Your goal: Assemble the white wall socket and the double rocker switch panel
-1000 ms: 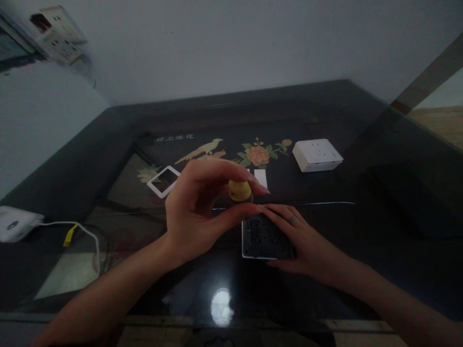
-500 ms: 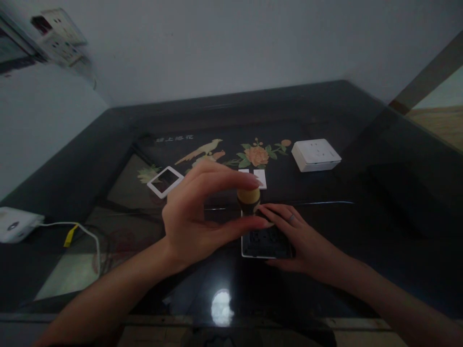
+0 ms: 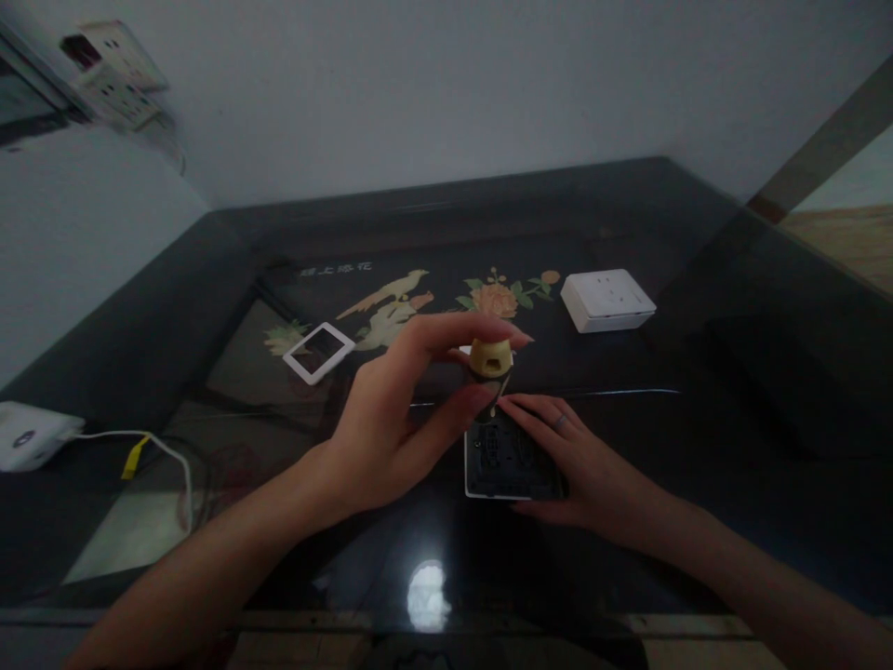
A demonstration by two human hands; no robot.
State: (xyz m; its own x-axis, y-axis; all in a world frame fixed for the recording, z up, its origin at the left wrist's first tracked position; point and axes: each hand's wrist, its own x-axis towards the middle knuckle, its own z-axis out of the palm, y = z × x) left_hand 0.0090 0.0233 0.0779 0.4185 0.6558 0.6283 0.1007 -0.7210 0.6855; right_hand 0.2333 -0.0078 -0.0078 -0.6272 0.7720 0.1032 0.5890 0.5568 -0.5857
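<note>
My left hand point(image 3: 391, 423) is closed on a stubby screwdriver point(image 3: 490, 361) with a yellow and black handle. The index finger lies over its top end and the thumb presses its side; its tip is hidden. The handle stands roughly upright over the far edge of a wall socket panel point(image 3: 509, 465), which lies with its black back up and a white rim showing. My right hand point(image 3: 579, 456), a ring on one finger, grips this panel from the right, fingertips on its far side and thumb along the near edge.
A white frame point(image 3: 319, 353) lies left on the dark glass-topped table point(image 3: 628, 558). A white boxed socket point(image 3: 608, 301) stands at the back right. Small white pieces point(image 3: 466, 352) are partly hidden behind my left hand. A white device point(image 3: 34, 435) with a cable sits far left.
My left thumb has moved up from below the handle onto its side, and the fingers have closed. The screwdriver handle has turned and shifted slightly right. My right hand stays put.
</note>
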